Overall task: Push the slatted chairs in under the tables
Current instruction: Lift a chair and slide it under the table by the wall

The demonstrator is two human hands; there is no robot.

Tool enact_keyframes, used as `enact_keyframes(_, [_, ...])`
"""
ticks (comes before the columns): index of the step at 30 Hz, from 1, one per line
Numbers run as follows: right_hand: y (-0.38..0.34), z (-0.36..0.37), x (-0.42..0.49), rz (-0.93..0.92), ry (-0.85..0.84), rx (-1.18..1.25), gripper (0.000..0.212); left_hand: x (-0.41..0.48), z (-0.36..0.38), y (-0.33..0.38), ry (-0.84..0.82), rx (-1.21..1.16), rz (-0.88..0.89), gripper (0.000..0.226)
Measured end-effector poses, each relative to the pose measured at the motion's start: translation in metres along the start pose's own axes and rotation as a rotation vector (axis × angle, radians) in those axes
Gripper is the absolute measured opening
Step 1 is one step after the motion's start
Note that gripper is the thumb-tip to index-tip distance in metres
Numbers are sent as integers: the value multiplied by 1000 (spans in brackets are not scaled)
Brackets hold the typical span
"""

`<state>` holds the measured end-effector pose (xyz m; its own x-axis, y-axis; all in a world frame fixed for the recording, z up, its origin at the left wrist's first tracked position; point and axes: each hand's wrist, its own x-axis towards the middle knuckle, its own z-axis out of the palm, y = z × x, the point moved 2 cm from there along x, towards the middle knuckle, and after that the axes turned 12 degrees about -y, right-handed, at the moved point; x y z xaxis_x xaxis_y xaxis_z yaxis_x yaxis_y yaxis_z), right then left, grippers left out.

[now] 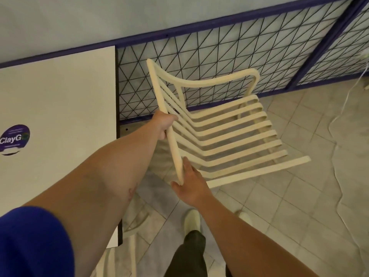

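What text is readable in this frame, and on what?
"ClayG": white letters on the round purple sticker on the white table top; the word runs on under a glare spot, so the rest is unreadable.
Small lines above and below it on the same sticker: too small and blurred to read.
Slatted chair, mesh fence, floor tiles: no text.

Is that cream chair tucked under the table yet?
Not yet. The chair sits beside the white table, its seat fully visible; both hands grip its back.
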<state>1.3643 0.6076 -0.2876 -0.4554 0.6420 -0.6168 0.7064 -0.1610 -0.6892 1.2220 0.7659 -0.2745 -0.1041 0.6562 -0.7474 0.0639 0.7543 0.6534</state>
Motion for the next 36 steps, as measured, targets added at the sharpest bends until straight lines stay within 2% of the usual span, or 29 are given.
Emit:
enact_keyframes(2, [-1,2,5,14,5,1,88,2,1,-1,-3,-10,-14,31])
enact_keyframes(7, [-4,9,10,41,44,2,93,6,1,-4,-20,-20,-3,46])
enact_keyframes(12, [-4,12,11,25,46,3,97,9,2,-5,-22,-51,28,36])
enact_keyframes(26, [16,11,-9,-14,-31,-53,95,-2,10,-29,5,-114,16,51])
enact_keyframes(33, [42,-1,-32,-17,-85,-140,96,-10,28,-48,50,-216,-23,45])
enact_keyframes(36, [55,-11,-42,-21,-113,-156,92,-18,40,-54,84,-249,-38,33])
